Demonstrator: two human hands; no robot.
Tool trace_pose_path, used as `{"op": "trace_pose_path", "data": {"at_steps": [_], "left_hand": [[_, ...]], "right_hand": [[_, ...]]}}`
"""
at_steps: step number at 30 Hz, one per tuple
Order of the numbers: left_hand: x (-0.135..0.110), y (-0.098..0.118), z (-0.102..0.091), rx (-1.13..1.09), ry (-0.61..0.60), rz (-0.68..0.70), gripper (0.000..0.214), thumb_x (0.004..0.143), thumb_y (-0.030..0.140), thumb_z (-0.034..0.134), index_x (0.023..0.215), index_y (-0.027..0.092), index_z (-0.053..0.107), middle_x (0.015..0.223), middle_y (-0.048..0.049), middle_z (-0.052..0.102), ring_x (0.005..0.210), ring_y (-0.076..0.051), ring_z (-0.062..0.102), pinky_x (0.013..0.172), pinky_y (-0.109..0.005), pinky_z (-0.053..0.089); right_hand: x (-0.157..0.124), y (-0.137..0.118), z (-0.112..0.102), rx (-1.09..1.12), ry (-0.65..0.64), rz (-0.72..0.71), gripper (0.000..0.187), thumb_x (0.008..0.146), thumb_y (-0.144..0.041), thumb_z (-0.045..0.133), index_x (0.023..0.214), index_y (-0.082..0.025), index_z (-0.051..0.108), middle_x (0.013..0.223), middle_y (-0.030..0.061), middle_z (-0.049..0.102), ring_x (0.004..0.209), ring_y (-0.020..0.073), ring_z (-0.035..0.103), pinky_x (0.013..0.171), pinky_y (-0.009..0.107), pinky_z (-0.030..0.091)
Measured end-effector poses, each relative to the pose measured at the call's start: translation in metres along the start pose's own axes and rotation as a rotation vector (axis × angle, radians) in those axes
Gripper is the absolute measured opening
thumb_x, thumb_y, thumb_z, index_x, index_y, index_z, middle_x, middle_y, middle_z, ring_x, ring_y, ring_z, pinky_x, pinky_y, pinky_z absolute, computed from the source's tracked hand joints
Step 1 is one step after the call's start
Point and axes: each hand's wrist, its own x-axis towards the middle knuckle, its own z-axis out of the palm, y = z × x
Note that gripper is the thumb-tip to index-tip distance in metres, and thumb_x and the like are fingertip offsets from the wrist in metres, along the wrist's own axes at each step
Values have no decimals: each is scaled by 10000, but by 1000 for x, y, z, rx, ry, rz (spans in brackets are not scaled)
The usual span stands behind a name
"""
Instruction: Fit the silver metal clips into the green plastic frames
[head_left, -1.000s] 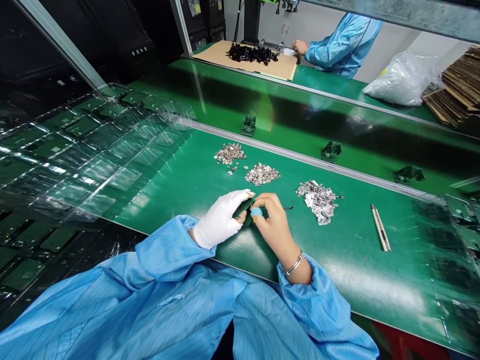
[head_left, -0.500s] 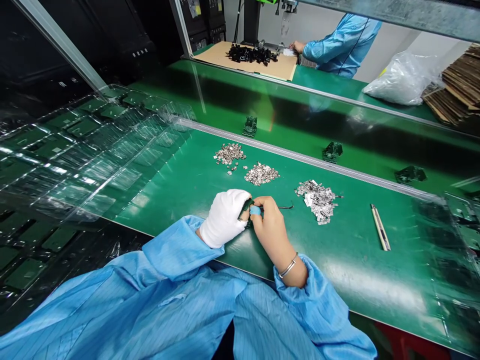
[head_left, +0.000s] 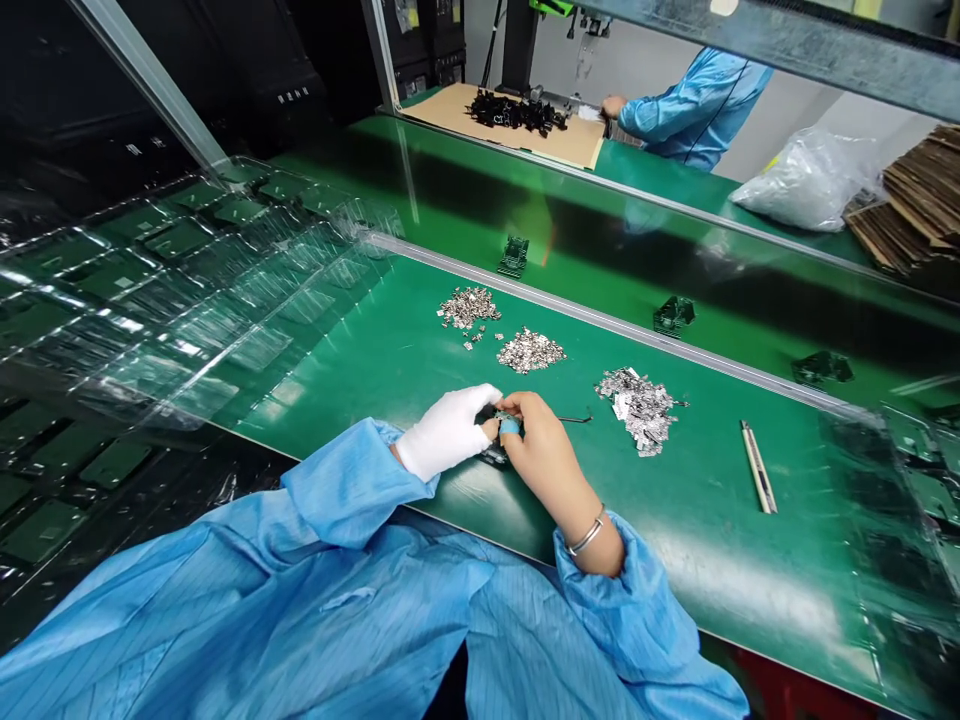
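My left hand (head_left: 444,432), in a white glove, is closed with its fingertips on a small dark green circuit board (head_left: 504,414), mostly hidden by the fingers. My right hand (head_left: 541,445) is bare apart from a blue finger cover and pinches at the same board; any smaller part in its fingertips is hidden. Below the fingers, a dark piece (head_left: 493,455) shows near the table. A thin dark rod with a bent tip (head_left: 576,419) shows just right of my right hand. Beyond my hands are two heaps of small metal parts (head_left: 469,307) (head_left: 531,351).
A heap of flat silver pieces (head_left: 641,408) and a cutter knife (head_left: 758,467) lie to the right. Clear plastic trays (head_left: 225,300) with green boards are stacked at left; more trays (head_left: 911,520) stand at right. A clear panel's metal rail (head_left: 600,318) crosses behind; a co-worker's sleeve (head_left: 686,105) is beyond.
The view has shifted slightly. My left hand has turned flatter around the board, and less of the board's green edge shows. My right hand keeps its pinch beside it.
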Motion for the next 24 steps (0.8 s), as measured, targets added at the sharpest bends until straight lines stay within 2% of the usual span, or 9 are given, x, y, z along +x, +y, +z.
{"op": "trace_pose_path", "data": {"at_steps": [5, 12, 15, 18, 21, 24], "left_hand": [[5, -2, -1, 63, 6, -31, 81, 706, 179, 516, 785, 184, 532, 762, -5, 596, 725, -186, 559, 668, -302, 440], [7, -2, -5, 83, 23, -55, 63, 693, 159, 484, 746, 183, 509, 737, -17, 584, 713, -195, 555, 667, -319, 442], [5, -11, -9, -9, 35, -22, 168, 713, 188, 485, 869, 183, 549, 875, -33, 634, 836, -209, 597, 786, -357, 482], [5, -22, -13, -163, 91, -1, 260, 764, 262, 503, 1005, 176, 546, 1035, -56, 644, 971, -206, 610, 920, -376, 475], [7, -31, -15, -222, 113, -43, 255, 808, 330, 490, 997, 172, 556, 1025, -63, 657, 966, -203, 625, 931, -377, 481], [9, -34, -14, -216, 115, -64, 237, 812, 337, 488, 964, 176, 573, 993, -57, 670, 940, -201, 634, 919, -370, 492]], "right_hand": [[4, -5, 2, -50, -79, 27, 319, 700, -29, 436, 968, -174, 531, 1000, 103, 626, 977, 229, 585, 882, 400, 490], [11, -9, 0, -47, -97, 59, 247, 749, -59, 476, 955, -166, 558, 980, 88, 649, 925, 208, 601, 828, 345, 485], [27, 8, -15, -54, -134, 83, 214, 791, -95, 464, 931, -195, 591, 908, 33, 667, 801, 172, 604, 745, 298, 471], [49, 35, -27, -275, -95, 139, 184, 797, -93, 470, 854, -183, 620, 921, 58, 660, 880, 197, 581, 819, 324, 429], [65, 54, -22, -438, -106, 231, 162, 819, -134, 490, 864, -175, 639, 977, 89, 650, 953, 221, 557, 864, 339, 392], [72, 59, -8, -468, -80, 293, 154, 832, -183, 492, 881, -163, 637, 969, 111, 645, 938, 246, 556, 841, 365, 386]]}}
